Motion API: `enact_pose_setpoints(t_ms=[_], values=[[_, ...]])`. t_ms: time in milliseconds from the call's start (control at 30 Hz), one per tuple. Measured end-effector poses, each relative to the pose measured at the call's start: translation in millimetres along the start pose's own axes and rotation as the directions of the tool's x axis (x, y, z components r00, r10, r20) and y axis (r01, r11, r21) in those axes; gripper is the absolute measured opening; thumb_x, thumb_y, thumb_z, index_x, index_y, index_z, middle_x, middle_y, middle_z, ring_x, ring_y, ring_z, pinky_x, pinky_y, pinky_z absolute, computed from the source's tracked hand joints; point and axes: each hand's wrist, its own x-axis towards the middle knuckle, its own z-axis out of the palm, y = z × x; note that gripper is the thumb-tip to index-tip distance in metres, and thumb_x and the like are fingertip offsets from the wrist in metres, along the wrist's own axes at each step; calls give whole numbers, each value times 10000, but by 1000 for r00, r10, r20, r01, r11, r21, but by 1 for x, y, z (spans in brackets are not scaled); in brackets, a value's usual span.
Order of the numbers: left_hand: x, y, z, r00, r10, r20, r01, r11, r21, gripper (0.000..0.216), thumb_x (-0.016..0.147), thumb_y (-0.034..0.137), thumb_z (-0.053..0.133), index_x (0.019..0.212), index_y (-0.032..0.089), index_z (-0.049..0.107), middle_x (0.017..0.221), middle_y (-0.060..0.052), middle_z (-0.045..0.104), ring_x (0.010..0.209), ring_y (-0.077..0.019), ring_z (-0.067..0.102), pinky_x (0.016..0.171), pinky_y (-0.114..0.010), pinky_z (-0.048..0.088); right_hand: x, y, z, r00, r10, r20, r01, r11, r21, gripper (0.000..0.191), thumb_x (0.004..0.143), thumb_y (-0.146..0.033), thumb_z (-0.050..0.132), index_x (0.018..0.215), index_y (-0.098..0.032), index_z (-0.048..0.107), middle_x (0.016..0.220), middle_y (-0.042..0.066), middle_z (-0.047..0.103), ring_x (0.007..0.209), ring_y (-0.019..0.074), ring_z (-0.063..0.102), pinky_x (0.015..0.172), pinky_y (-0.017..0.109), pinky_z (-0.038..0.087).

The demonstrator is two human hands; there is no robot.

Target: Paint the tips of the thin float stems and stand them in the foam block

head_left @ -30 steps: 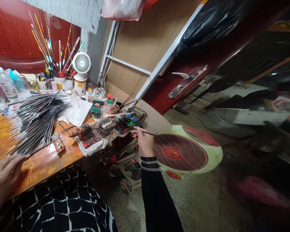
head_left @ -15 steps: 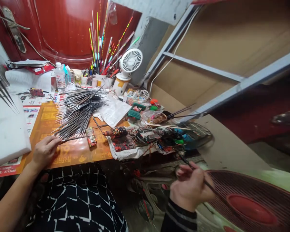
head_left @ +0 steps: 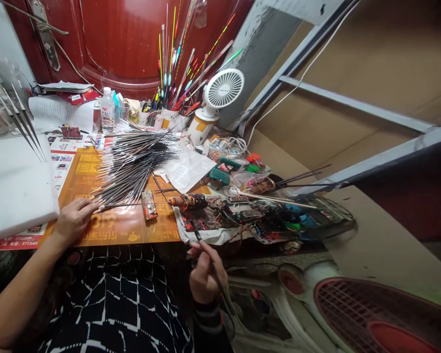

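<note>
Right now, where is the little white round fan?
In the head view, the small white round plastic fan stands at the back of the orange table, just right of the white cups holding colourful thin sticks.

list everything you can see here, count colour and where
table: one, orange top, centre left
grey rods: many, grey, heaped on table
desk fan: one, white, back of table
float cups: several, white, beside desk fan
bottle: one, clear, back left
foam block: one, white, left edge
stained cloth: one, paint-smeared, table's front edge
floor fan: one, red grille, bottom right
thin stick: one, dark, in right hand
left hand: open, touching rod tips
right hand: shut on thin stick
</note>
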Motion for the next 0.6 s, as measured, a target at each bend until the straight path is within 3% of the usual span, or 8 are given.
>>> enact_pose_setpoints(t_ms=[100,200,600], values=[[1,1,0,1000,-18,7,18,1000,-9,219,1027,226,496,1067,213,711,954,-59,697,837,-182,640,736,-278,512,-9,-5,13,987,-126,105,124,992,17,210,999,-213,534,1133,-187,695,926,67,751,706,162,702,618,300,617],[1,1,0,999,-32,10,33,999,-14,242,1034,236,475,1051,222,716,946,-58,698,837,-182,639,731,-277,509,-12,-8,25,970,-209,126,204,978,53,238,980,-147,545,1156,-210,692,930,56,750,722,159,704,632,302,630],[-1,-1,-1,999,-32,24,33,998,-48,238,1034,241,467,1060,225,703,933,-60,692,827,-183,628,738,-285,509,-19,-7,37,977,-177,118,164,980,110,284,976,-126,523,1191,-218,684,974,60,748,751,164,704,673,328,633]])
